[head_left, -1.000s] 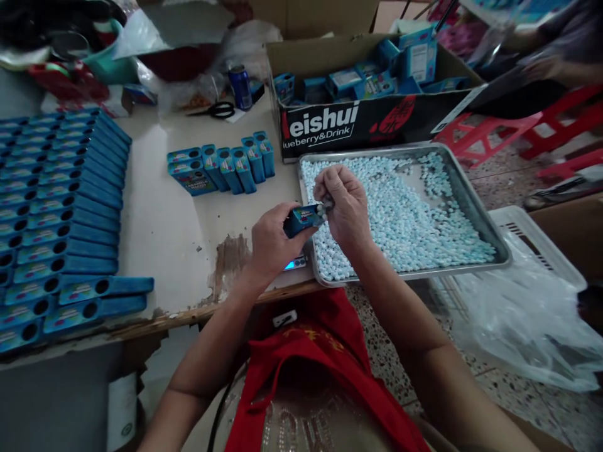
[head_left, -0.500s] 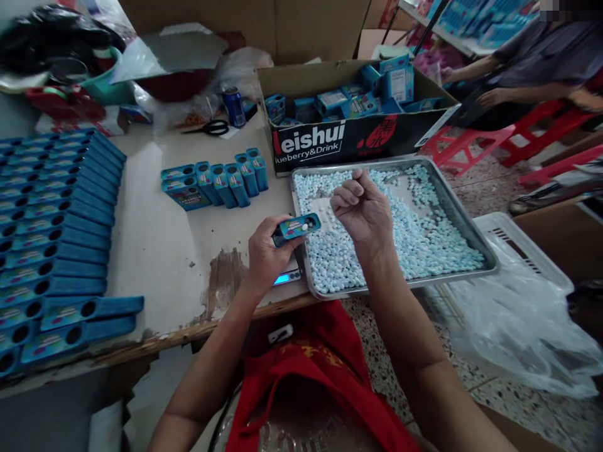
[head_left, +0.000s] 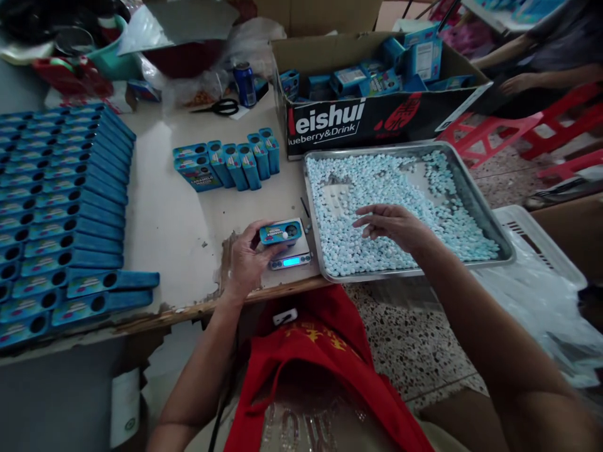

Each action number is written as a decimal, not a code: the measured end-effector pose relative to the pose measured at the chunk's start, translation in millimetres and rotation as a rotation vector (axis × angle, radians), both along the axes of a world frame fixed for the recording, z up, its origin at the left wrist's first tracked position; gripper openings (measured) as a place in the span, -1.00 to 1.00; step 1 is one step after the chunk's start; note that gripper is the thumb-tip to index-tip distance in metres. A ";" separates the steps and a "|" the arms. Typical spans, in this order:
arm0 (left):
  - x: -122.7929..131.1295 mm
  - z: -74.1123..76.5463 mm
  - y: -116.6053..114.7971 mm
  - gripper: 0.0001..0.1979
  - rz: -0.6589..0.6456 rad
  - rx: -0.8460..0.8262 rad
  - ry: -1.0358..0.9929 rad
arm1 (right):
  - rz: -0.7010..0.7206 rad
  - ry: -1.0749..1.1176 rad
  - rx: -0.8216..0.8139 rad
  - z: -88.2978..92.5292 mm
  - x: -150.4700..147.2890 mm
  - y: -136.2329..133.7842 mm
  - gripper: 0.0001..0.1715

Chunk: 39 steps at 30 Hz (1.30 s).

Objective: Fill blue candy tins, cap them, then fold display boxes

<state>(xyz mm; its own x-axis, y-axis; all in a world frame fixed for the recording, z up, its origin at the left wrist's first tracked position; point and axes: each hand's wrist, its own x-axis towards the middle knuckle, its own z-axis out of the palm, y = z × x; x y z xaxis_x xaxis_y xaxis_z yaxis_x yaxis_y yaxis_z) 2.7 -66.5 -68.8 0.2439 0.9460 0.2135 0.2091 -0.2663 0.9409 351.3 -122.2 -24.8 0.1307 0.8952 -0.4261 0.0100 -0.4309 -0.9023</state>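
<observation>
My left hand (head_left: 249, 258) has its thumb and fingers around a small blue candy box (head_left: 273, 234). The box is over a small digital scale (head_left: 304, 258) with a lit blue display; whether it rests on the plate I cannot tell. At the box's round opening, white candies show. To the right, my right hand (head_left: 396, 226) is held above a metal tray (head_left: 506, 254) of pale blue and white candies (head_left: 377, 182). Its fingers are stretched out and slightly apart, and nothing shows in them.
Several filled-looking blue boxes (head_left: 240, 166) stand behind the scale. Rows of similar boxes (head_left: 85, 207) cover the left. A printed carton (head_left: 330, 129) of blue boxes stands behind the tray. Scissors (head_left: 223, 107) and a blue can (head_left: 244, 85) lie farther back. Another person's hand (head_left: 518, 85) shows at right.
My left hand has lowered the blue candy box from the tray's edge to the scale. My right hand has come down toward the candies, its curled fingers now stretched out.
</observation>
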 end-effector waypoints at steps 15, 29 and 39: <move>-17.4 59.6 26.4 -0.90 -0.001 0.289 0.371 | 0.028 -0.023 0.017 -0.4 -13.8 -11.2 -0.57; -31.3 86.4 14.2 -0.89 0.323 0.495 0.299 | 0.046 -0.144 -0.029 3.2 -7.3 -23.9 -0.53; -75.1 52.2 -16.3 -0.91 0.417 0.407 0.316 | 0.504 -0.810 0.033 39.3 -41.9 2.4 -0.78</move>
